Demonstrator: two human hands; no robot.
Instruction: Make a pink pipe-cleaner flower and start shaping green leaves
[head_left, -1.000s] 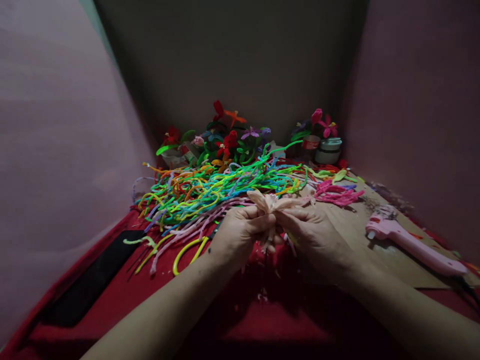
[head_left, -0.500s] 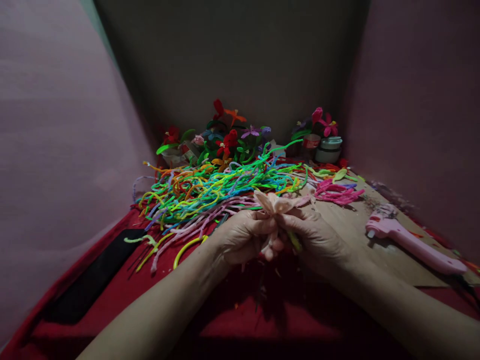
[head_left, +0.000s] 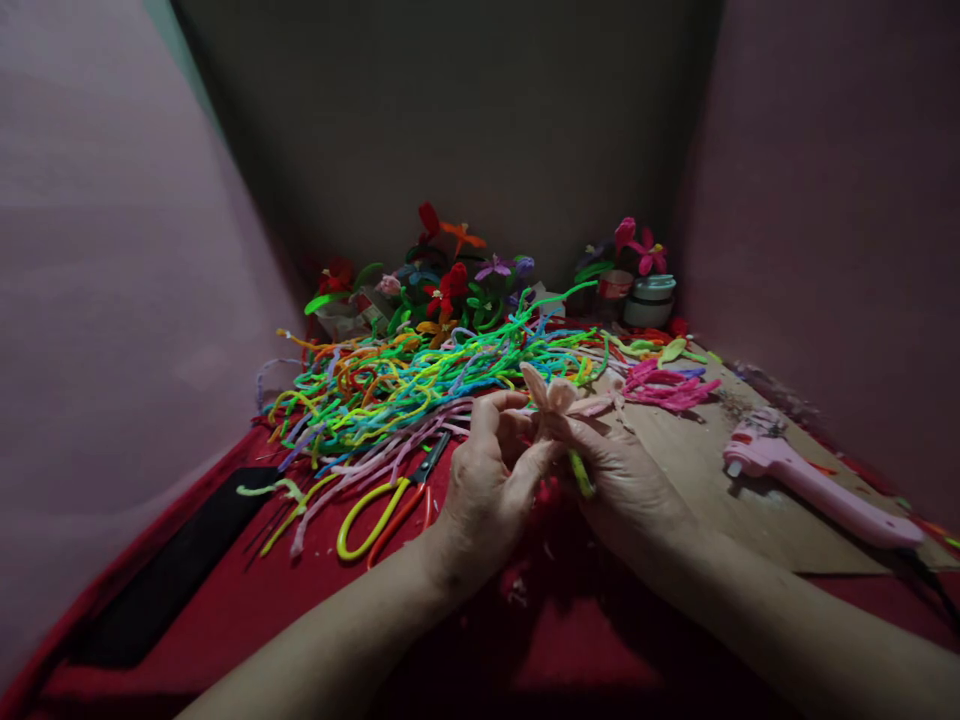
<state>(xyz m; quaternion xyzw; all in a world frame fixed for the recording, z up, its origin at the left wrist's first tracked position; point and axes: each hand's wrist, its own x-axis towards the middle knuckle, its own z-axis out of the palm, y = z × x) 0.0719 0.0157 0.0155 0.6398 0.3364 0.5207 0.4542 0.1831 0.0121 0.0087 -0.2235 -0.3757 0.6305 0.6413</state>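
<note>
A pale pink pipe-cleaner flower (head_left: 559, 396) with pointed petals is held between both hands in the middle of the head view. My left hand (head_left: 491, 465) grips its base from the left, thumb and fingers curled together. From the other side my right hand (head_left: 622, 475) pinches it just under the petals. A yellow-green stem (head_left: 581, 474) sticks out downward below the right fingers. Scissors (head_left: 375, 518) with yellow and orange handles lie left of my left hand, blades under the pile of coloured pipe cleaners (head_left: 420, 390).
A pink glue gun (head_left: 817, 485) lies on a brown board (head_left: 697, 480) at right, near a magenta pipe-cleaner bundle (head_left: 667, 386). A black flat object (head_left: 180, 565) is at left. Finished flowers (head_left: 450, 285) and a lidded jar (head_left: 649, 301) stand at the back.
My left hand has turned more upright and its grip has shifted on the flower. The flower has tilted, and more of the scissors shows. The view has shifted slightly.
</note>
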